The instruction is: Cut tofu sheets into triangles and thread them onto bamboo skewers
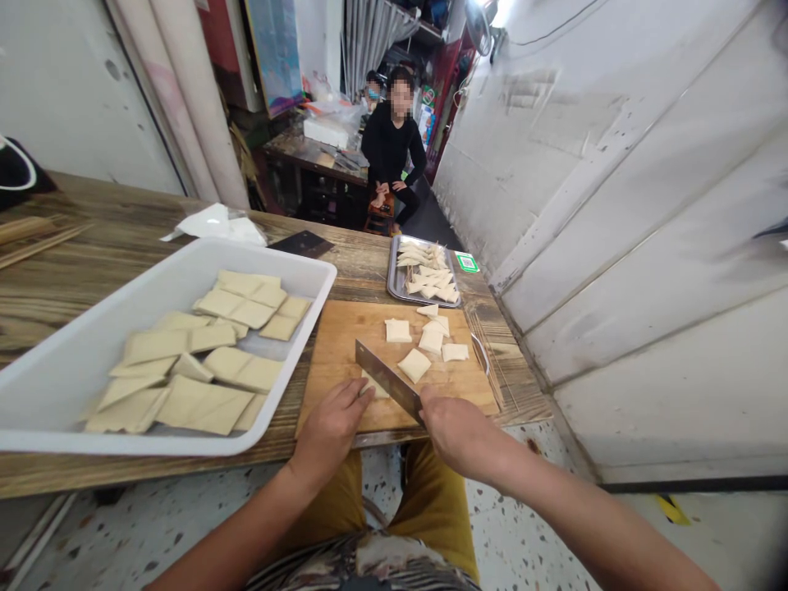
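Note:
My right hand (454,428) is wrapped round the handle of a broad-bladed cleaver (387,380). The blade slants across a wooden cutting board (332,336), its tip pointing to the far left. Beside the blade, my left hand (331,417) has its fingers closed on a pale slab of tofu (377,387), which the blade and fingers partly cover. Several small cut tofu pieces (414,365) lie beyond the cleaver on the board. To the left stands a white plastic tub (308,283) holding many flat tofu slabs (206,402).
A metal tray (394,283) with skewered tofu pieces sits behind the board. Thin wooden skewers (492,361) lie at its right. A dark flat object (301,244) and white plastic bag (215,223) lie behind the tub. A person in black (394,144) sits farther back.

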Tool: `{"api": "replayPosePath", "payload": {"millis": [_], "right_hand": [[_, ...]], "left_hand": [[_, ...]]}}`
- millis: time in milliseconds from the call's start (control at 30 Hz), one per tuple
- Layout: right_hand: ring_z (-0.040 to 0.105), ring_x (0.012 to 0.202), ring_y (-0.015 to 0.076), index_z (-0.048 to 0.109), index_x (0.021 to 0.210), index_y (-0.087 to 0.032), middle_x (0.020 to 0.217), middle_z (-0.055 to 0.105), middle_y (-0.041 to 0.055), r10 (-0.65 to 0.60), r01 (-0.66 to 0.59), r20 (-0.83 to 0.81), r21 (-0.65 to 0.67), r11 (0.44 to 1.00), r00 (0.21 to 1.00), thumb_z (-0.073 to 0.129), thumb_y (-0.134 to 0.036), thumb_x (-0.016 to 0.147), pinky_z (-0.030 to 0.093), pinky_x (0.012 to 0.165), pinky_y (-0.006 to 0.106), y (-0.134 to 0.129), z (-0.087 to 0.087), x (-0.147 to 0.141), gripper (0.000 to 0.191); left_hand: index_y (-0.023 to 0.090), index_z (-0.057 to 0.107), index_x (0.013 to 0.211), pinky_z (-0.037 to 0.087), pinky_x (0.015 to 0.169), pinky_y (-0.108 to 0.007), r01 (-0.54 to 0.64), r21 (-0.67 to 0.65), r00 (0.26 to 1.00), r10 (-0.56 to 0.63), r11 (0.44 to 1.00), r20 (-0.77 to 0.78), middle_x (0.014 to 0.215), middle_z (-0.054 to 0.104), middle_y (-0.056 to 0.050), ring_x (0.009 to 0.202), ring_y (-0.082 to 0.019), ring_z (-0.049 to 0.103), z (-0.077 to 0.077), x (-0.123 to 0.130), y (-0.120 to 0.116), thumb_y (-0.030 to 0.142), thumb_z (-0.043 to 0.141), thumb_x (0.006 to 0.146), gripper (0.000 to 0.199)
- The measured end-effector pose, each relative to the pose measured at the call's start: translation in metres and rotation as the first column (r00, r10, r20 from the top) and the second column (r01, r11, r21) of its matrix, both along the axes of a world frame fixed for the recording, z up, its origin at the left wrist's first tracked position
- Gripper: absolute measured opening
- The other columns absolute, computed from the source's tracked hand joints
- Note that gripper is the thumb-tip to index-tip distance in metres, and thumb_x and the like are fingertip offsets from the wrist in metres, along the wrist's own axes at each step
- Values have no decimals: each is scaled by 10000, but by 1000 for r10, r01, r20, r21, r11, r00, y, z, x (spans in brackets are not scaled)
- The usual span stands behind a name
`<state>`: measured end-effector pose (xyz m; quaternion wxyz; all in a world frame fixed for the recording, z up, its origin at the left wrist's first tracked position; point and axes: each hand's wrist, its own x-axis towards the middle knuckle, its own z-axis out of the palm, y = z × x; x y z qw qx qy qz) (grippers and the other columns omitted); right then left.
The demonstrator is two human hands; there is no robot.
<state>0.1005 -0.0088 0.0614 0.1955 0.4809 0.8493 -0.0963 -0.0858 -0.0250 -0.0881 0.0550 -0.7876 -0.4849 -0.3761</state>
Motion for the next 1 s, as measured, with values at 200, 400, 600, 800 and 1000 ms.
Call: {"api": "replayPosePath", "payload": {"millis": [200,400,600,800,1000], "right_hand": [[671,742,228,489,1035,-104,828,694,131,21,-16,-93,51,999,995,416,-167,907,411,577,259,8,-14,0,160],[620,639,181,448,1014,-130,719,648,64,-111,188,-309,233,954,945,349,-229,962,325,538,236,11,-5,38,149],[569,616,173,439,909,-163,679,581,33,-100,244,-456,268,932,884,385,-199,935,314,531,236,7,-12,62,70],[532,547,166,409,838,-192,600,518,-5,-138,307,-518,255,917,844,396,-196,916,293,493,238,1,-24,81,79],[552,545,172,419,838,-185,606,554,10,-187,361,-513,262,895,838,381,-207,925,291,494,240,-2,-30,92,97]], "left_hand": [[150,594,1081,508,843,-382,-15,50,1000,16,999,-15,1098,612,-130,1015,-224,561,-2,-3,4,152,419,884,263],[151,588,1031,492,834,-387,-80,-19,996,79,997,-36,1024,628,-116,960,-219,578,9,0,13,218,431,892,220],[152,598,797,470,772,-365,-159,-212,979,127,964,-157,870,634,-97,849,-215,580,29,12,57,180,340,901,280],[142,623,831,422,787,-385,-264,-232,958,227,936,-174,888,618,-128,876,-247,551,53,40,71,232,343,897,301],[128,576,1077,406,836,-367,-126,-379,979,54,917,-197,1000,621,-141,957,-256,545,62,78,59,353,522,833,336]]}}
